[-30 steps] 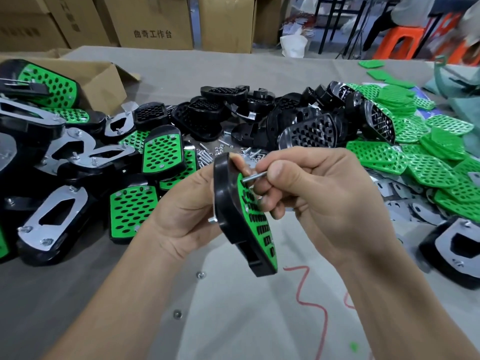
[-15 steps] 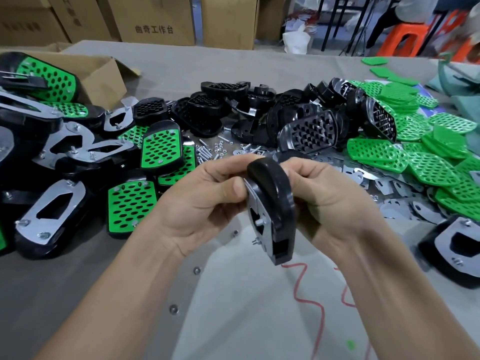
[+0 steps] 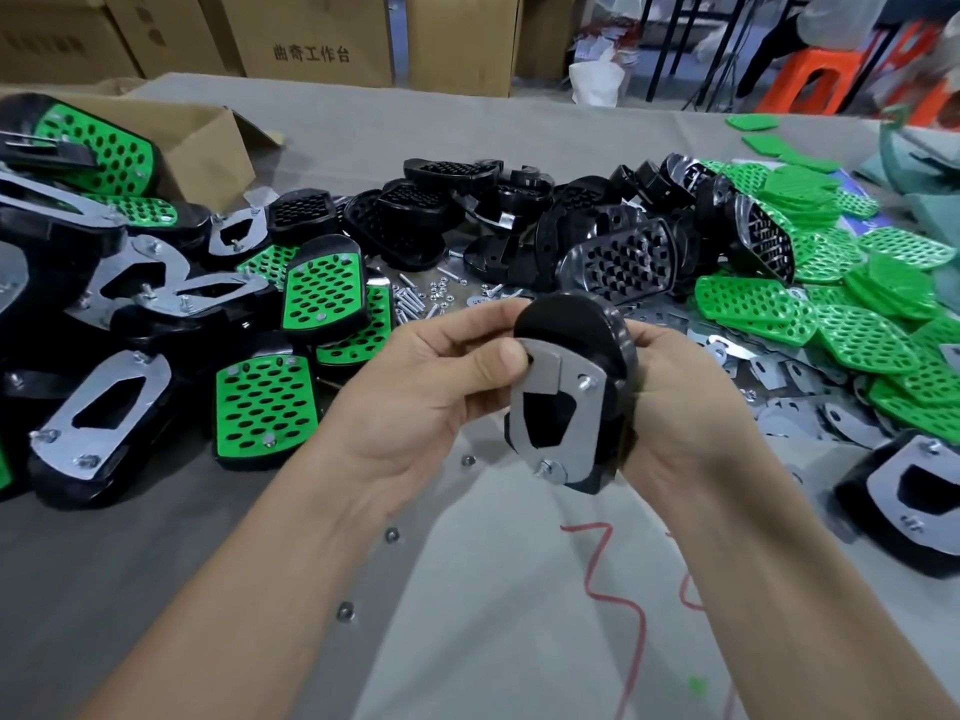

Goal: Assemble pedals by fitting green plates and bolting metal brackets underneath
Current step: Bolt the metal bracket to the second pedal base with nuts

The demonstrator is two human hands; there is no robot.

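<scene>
Since half a second ago the pedal [image 3: 574, 324] has been turned from edge-on, so that its underside now faces the camera. It is held upright in the air above the surface [image 3: 493, 615], between both hands. Its upper end is pinched by the left grip [image 3: 431, 387], whose thumb is pressed on the top of the metal bracket [image 3: 584, 423]. The far side of the pedal is held by the right grip [image 3: 680, 402]. The right fingers are hidden behind the black body, so they can only be said to seem curled round it.

The bracket is laid flat against the underside. Two bolt ends are seen standing out of it, one near the upper right corner [image 3: 587, 381] and one at the lower end [image 3: 545, 466]. The green plate of this pedal cannot be seen from this angle.

Finished pedals [image 3: 265, 407] are heaped on the left of the surface, some green side up, some bracket side up. Bare black pedal bodies [image 3: 618, 262] are piled beyond the hands. Loose green plates [image 3: 862, 335] are spread at the right, with loose brackets [image 3: 810, 413] just beside them. Bolts and nuts [image 3: 415, 298] are scattered between the heaps. An open cardboard box [image 3: 208, 137] is set at the far left, and a red line [image 3: 613, 563] is drawn on the surface below the hands.
</scene>
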